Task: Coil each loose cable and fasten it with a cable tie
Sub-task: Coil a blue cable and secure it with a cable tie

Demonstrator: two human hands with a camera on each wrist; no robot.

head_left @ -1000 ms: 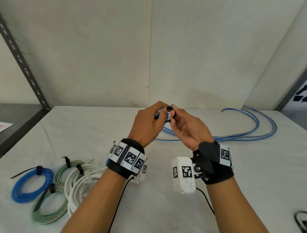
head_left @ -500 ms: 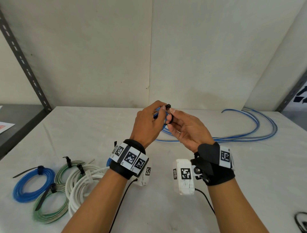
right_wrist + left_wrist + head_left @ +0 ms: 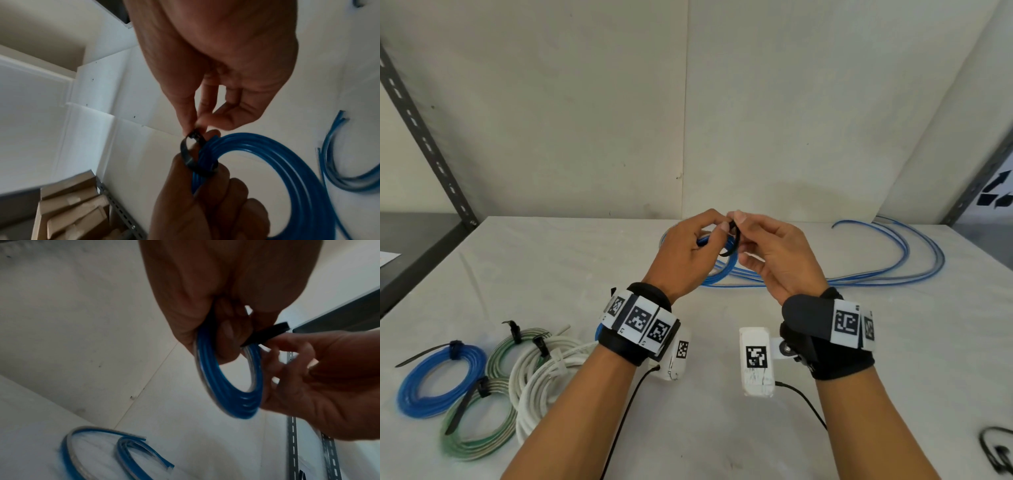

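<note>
My left hand grips a small coil of blue cable held up above the white table. A black cable tie loops around the coil's strands next to my left fingers. My right hand pinches the head end of the cable tie between thumb and forefinger, right against the left hand. In the right wrist view the blue coil curves away below the tie. Loose blue cables lie on the table behind my hands.
Several tied coils lie at the front left: a blue coil, a green coil and white coils. A black item sits at the front right edge. Metal shelf uprights flank the table; walls close the back.
Both hands have stayed together above the table and shifted slightly. The right fingers have worked along the black tie at the coil.
</note>
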